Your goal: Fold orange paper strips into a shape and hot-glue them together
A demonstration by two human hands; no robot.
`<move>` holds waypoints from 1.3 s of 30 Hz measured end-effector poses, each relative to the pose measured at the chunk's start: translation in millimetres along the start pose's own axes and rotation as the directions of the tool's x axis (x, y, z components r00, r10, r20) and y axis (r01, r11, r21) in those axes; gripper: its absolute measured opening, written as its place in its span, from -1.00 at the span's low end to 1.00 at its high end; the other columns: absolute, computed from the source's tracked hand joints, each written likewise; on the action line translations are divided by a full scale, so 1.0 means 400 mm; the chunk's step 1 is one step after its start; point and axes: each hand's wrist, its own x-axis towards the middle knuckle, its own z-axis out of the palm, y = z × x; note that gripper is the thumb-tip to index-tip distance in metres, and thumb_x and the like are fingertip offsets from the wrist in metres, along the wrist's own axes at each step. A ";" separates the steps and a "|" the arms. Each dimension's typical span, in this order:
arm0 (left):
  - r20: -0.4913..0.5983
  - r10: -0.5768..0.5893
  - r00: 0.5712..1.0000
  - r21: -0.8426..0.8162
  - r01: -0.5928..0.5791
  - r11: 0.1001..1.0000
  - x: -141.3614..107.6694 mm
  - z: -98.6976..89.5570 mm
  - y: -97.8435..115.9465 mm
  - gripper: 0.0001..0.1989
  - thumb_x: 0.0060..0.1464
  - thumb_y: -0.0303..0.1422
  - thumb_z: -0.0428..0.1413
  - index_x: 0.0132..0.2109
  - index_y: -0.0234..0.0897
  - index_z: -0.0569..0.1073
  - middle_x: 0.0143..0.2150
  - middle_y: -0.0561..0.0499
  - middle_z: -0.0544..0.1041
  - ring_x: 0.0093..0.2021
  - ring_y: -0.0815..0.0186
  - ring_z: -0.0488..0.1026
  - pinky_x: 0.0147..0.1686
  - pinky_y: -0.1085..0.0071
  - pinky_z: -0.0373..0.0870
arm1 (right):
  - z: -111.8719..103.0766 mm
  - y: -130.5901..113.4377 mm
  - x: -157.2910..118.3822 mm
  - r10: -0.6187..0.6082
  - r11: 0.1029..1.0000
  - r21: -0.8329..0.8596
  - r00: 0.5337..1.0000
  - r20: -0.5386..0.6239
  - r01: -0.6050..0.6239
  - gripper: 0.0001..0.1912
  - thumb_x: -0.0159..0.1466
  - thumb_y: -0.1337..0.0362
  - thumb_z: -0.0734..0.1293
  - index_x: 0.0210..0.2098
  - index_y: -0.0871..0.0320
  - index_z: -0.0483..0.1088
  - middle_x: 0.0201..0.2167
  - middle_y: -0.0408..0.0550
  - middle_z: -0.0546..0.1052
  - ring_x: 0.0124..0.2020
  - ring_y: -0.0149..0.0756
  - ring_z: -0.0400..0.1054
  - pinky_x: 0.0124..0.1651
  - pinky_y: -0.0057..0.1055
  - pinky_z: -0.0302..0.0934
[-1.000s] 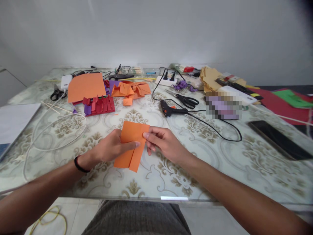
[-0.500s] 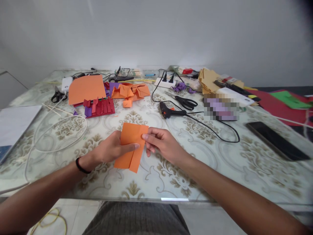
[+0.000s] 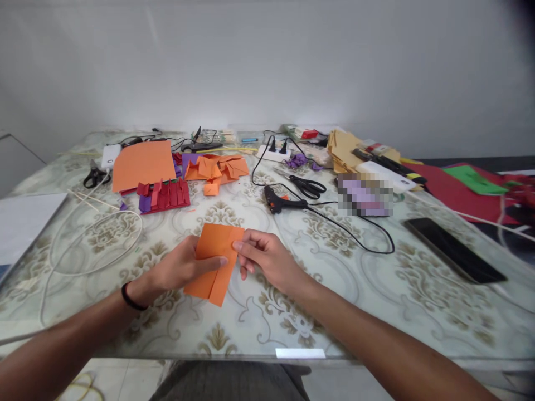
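Observation:
A folded orange paper [image 3: 215, 250] is held just above the glass-topped table [image 3: 259, 312], in front of me. My left hand [image 3: 179, 267] grips its left side, with the thumb laid across the front of the paper. My right hand [image 3: 263, 259] pinches the paper's upper right edge between thumb and forefinger. A black band sits on my left wrist.
Behind lie an orange sheet [image 3: 142, 164], folded red pieces [image 3: 167, 195], crumpled orange papers [image 3: 217, 167], a black glue gun [image 3: 284, 203] with its cord, black scissors [image 3: 307, 186], a power strip [image 3: 273, 153], a dark phone [image 3: 453, 248], a white cable loop [image 3: 90, 239].
The hands and the orange paper keep the same grip. The view has tilted up a little, so everything sits lower and slightly left in the frame.

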 end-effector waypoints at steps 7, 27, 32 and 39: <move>-0.014 -0.021 1.000 -0.009 0.021 1.000 0.003 0.008 0.004 -0.68 0.19 -0.14 0.24 -0.14 -0.35 0.58 -0.23 -0.06 0.62 -0.30 0.27 0.50 -0.29 0.41 0.45 | -0.004 -0.008 -0.004 -0.049 0.999 -0.012 0.998 -0.027 0.048 -0.60 0.15 0.02 0.55 -0.52 0.16 0.40 -0.62 -0.21 0.45 -0.65 -0.49 0.20 -0.54 -0.46 0.39; 0.003 -0.115 0.993 -0.050 0.115 0.992 0.005 0.012 -0.016 -0.68 0.14 -0.17 0.29 -0.14 -0.37 0.57 -0.27 -0.06 0.60 -0.33 0.27 0.50 -0.36 0.43 0.43 | -0.029 0.004 0.002 -0.027 1.000 0.003 0.998 -0.052 0.027 -0.61 0.13 0.01 0.54 -0.53 0.15 0.40 -0.61 -0.20 0.41 -0.62 -0.45 0.21 -0.50 -0.40 0.44; -0.016 -0.151 0.988 -0.049 0.150 0.987 0.013 0.012 -0.005 -0.70 0.09 -0.19 0.31 -0.20 -0.38 0.57 -0.34 -0.03 0.60 -0.41 0.31 0.47 -0.45 0.46 0.37 | -0.035 0.015 0.005 -0.078 0.995 -0.068 0.994 -0.073 0.073 -0.63 0.21 0.02 0.50 -0.51 0.15 0.41 -0.58 -0.18 0.43 -0.61 -0.44 0.23 -0.47 -0.39 0.46; 0.054 -0.079 0.995 -0.034 0.081 0.996 0.025 0.004 -0.009 -0.76 0.12 -0.23 0.28 -0.24 -0.36 0.57 -0.37 0.02 0.56 -0.43 0.37 0.42 -0.46 0.50 0.33 | -0.036 0.017 0.003 -0.134 0.976 -0.187 0.987 -0.093 0.115 -0.63 0.29 0.07 0.46 -0.49 0.15 0.38 -0.60 -0.21 0.39 -0.62 -0.47 0.27 -0.46 -0.46 0.41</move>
